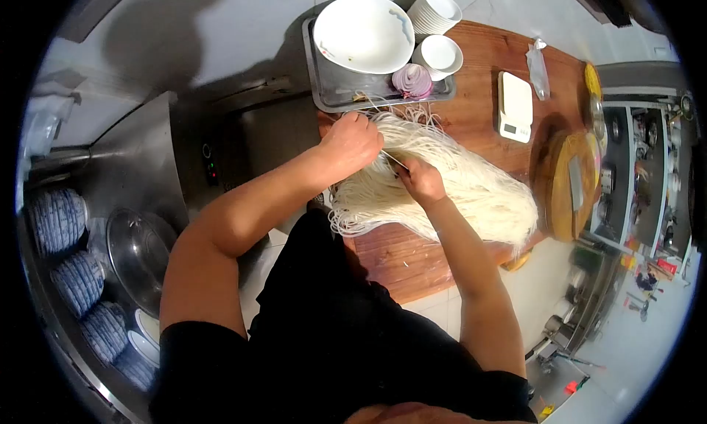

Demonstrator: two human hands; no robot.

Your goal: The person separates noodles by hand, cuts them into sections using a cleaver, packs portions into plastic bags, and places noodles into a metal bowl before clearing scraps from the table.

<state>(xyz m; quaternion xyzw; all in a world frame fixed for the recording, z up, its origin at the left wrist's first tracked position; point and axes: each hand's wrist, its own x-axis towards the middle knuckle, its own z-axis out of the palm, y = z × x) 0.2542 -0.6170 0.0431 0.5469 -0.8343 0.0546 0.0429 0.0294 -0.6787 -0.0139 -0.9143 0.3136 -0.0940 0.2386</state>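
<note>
A long heap of thin white noodles point(479, 181) stretches across the wooden table, its loose looped ends toward my left hand. My left hand point(352, 140) is closed at the near-left edge of the heap, on some of the noodles. Over the middle of the heap, my right hand point(421, 181) is closed too. A small dark thing shows at its fingertips, but I cannot make out its kind. Between the two hands runs a thin pale line, either a taut strand or a narrow edge.
A metal tray point(324, 89) holds a large white bowl point(364, 33), small white bowls point(440, 54) and a cut red onion point(412, 81). On the wooden table point(398, 258) stand a kitchen scale point(515, 103) and a round chopping board point(563, 195) with a cleaver point(575, 181). Stacked blue-patterned bowls point(59, 221) sit left.
</note>
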